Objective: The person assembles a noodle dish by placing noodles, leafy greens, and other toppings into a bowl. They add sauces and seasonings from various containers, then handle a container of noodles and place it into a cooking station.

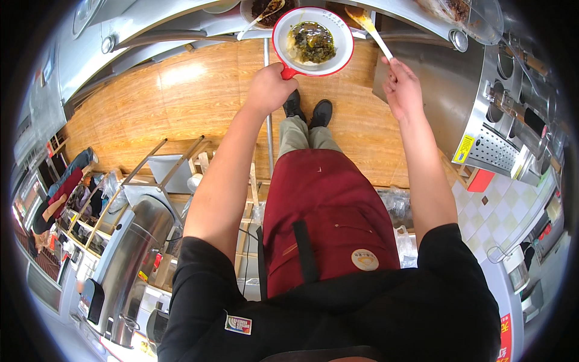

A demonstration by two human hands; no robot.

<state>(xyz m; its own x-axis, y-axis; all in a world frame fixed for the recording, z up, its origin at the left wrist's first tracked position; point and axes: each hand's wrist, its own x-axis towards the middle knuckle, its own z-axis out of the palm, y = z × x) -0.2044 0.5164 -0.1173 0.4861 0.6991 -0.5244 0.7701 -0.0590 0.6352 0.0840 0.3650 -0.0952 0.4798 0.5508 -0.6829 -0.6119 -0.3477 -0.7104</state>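
Observation:
My left hand [272, 87] grips the short red handle of a white enamel bowl [279, 45] with a red rim. Inside the bowl lie dark green chopped greens [320, 50] in oily liquid, with something pale beside them. To the right of the bowl, my right hand [402, 86] holds the white handle of a spoon [377, 38]. The spoon's head is smeared yellow-brown and is over a container of brown contents at the counter's edge. Just left of the bowl, another white spoon [258, 22] rests in a container of dark red-brown sauce [267, 10].
A steel counter [90, 59] curves across the far side. At the right stands a steel cooking unit with round openings and a perforated tray [495, 147]. A metal rack [158, 181] and a steel cylinder [140, 253] are at the left. Another person in a red apron [65, 185] is at the far left.

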